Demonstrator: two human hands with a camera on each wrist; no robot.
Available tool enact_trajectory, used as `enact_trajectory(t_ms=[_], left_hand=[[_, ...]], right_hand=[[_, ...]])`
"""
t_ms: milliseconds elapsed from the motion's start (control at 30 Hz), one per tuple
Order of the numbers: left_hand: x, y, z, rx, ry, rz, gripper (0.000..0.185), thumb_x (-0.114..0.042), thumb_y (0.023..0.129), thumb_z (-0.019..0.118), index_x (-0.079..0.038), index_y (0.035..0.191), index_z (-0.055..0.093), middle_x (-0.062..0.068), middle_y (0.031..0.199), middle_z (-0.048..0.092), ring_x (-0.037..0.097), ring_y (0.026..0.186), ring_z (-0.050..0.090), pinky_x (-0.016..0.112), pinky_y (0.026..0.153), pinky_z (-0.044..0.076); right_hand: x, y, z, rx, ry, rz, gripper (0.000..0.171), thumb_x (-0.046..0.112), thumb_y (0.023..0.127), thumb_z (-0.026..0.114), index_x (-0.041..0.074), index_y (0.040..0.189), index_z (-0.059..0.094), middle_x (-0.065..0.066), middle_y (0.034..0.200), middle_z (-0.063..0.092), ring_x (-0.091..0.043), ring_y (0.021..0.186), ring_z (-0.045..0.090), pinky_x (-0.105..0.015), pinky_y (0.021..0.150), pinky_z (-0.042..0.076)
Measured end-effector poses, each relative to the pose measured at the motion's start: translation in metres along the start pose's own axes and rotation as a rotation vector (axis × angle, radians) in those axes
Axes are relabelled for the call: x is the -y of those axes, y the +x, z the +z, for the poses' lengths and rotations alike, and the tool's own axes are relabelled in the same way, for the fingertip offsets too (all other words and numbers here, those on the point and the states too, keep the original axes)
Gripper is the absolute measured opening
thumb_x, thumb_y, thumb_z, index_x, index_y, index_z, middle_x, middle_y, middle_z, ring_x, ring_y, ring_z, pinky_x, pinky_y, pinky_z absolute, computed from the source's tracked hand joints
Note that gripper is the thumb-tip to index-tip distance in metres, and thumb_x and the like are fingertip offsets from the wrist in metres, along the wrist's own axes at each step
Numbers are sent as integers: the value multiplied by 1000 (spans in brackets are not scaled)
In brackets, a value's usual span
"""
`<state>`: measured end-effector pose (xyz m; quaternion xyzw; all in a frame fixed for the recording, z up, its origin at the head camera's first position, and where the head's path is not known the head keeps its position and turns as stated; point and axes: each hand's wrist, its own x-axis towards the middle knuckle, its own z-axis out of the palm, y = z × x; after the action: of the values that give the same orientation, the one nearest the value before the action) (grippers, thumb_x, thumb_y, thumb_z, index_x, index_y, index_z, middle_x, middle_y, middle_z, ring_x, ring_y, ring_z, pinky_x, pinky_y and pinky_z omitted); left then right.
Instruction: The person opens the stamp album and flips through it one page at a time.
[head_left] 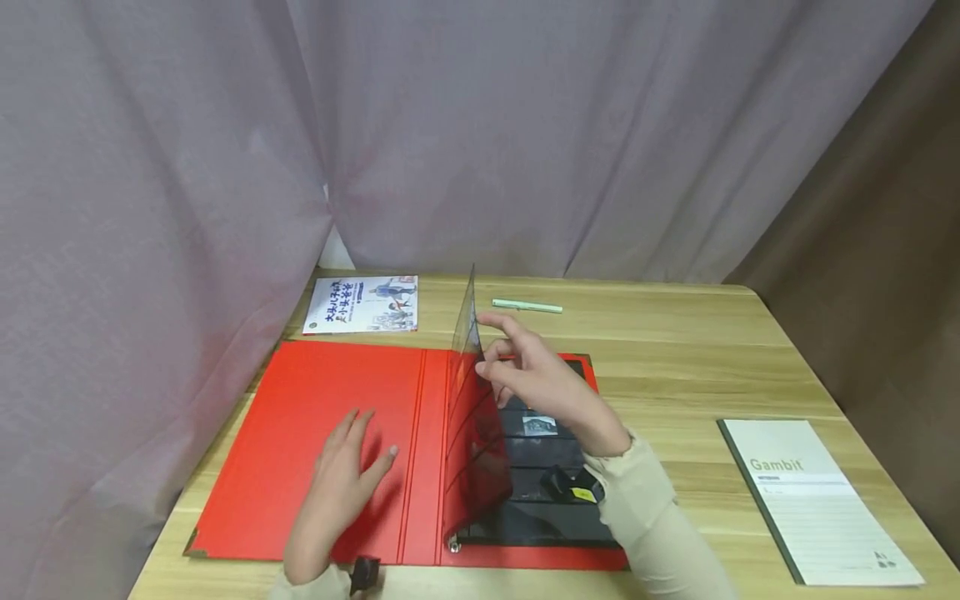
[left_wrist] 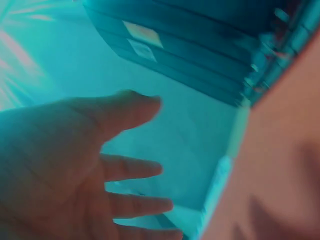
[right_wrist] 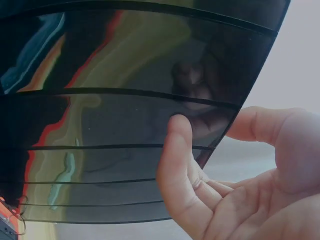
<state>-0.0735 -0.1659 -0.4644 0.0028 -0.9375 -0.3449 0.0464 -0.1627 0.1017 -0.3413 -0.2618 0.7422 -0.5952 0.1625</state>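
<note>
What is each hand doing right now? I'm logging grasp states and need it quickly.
Left hand: open, fingers spread, resting flat on the red binder cover.
Right hand: pinching the raised transparent page near its upper edge.

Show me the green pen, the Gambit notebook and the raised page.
Pen [head_left: 527, 306], head view, mid-barrel.
Notebook [head_left: 817, 500], head view, cover centre.
Page [head_left: 474, 433], head view, lower middle of sheet.

"Gambit" printed on white notebook [head_left: 817, 500] at table's right; Chinese title on small booklet [head_left: 363, 304], characters too small to read.
</note>
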Motion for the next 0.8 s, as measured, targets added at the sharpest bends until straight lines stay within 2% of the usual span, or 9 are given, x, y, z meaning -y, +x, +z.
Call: enact_trajectory(t_ms=[167,267,367,467,600,700,800], left_hand=[[-28,0,-8,-132,-105,131,60,-31,99,66,-2,148,46,21,151,46,41,140,42,61,110,34],[-49,-4,-12,-198,-150,240,55,-27,98,68,-6,145,51,15,147,52,36,132,52,57,103,44],[-68,-9,-14,-226,-195,363,53,-24,97,69,-10,146,52,11,146,53,31,124,59,52,91,54],[-82,-12,-14,-219,-214,447,56,-28,98,66,-15,150,48,7,151,49,27,123,59,44,82,58],[-95,-17,-13,-178,-244,511,55,-29,100,60,-18,152,44,4,156,42,24,127,55,41,83,57],[-99,-22,-12,-138,-275,538,54,-20,98,60,-19,150,46,4,159,37,25,128,53,43,85,57],[-102,-26,-12,-102,-285,546,52,-16,96,59,-20,147,49,4,161,34,26,129,51,52,88,54]], right_hand=[[-1,1,5,12,22,9,65,9,98,59,9,155,29,-14,88,58,-26,67,61,-36,65,57],[-1,3,8,15,18,5,65,11,99,60,9,156,29,-17,92,60,-27,69,62,-37,66,57],[-1,5,10,8,6,-1,65,11,99,61,8,155,30,-20,95,61,-29,71,63,-38,67,57],[-1,6,11,-7,-2,-5,64,11,98,62,8,154,31,-22,97,62,-35,73,64,-42,68,58],[-1,6,14,-18,-10,-4,65,12,98,63,7,154,31,-21,97,63,-45,77,64,-44,69,58],[-1,7,16,-12,-7,0,65,13,98,63,7,154,30,-18,97,63,-47,79,63,-41,69,58],[-2,7,15,-10,0,-1,65,14,98,64,8,154,30,-18,97,63,-42,77,64,-39,69,57]])
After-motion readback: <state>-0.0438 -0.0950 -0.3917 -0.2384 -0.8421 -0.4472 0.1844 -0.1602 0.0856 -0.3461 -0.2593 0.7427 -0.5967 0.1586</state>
